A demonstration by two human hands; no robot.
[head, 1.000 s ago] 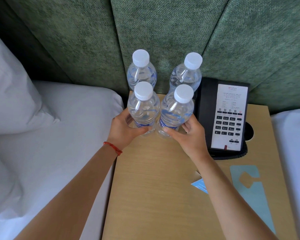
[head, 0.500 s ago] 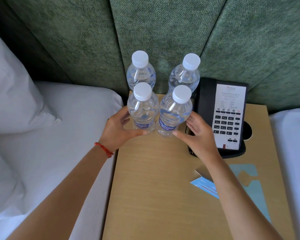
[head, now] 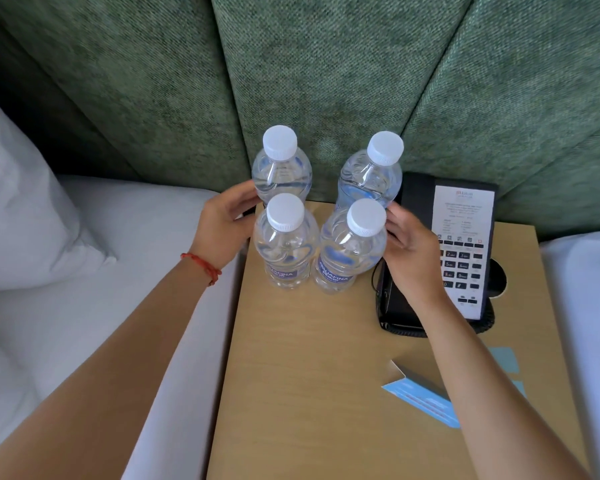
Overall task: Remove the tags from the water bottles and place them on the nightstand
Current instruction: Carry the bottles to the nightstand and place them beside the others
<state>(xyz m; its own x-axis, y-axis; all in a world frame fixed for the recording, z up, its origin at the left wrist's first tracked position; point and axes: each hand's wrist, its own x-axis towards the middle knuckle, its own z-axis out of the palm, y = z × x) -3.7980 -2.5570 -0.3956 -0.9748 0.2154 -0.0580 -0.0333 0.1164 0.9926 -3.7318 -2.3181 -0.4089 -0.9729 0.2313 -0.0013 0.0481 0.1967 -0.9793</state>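
Note:
Several clear water bottles with white caps stand upright in a tight square at the back left of the wooden nightstand (head: 309, 375). The front pair (head: 286, 251) (head: 350, 258) carries blue labels; the back pair (head: 281, 171) (head: 371, 178) stands against the headboard. My left hand (head: 222, 226) is spread beside the group, its fingertips at the back left bottle. My right hand (head: 413, 251) is on the other side, its fingers spread and touching the right-hand bottles. A folded blue tag (head: 420, 396) lies on the nightstand's right front. Another pale blue tag (head: 503, 358) shows partly behind my right forearm.
A black desk phone (head: 465, 244) with a white keypad card sits at the nightstand's back right, right next to my right hand. A green padded headboard (head: 326, 81) rises behind. White bedding (head: 118, 271) and a pillow (head: 21, 220) lie to the left; more bedding (head: 586, 306) lies to the right.
Both hands have let go of the front two bottles and moved back along the sides of the group, to the rear bottles. The bottles stay standing.

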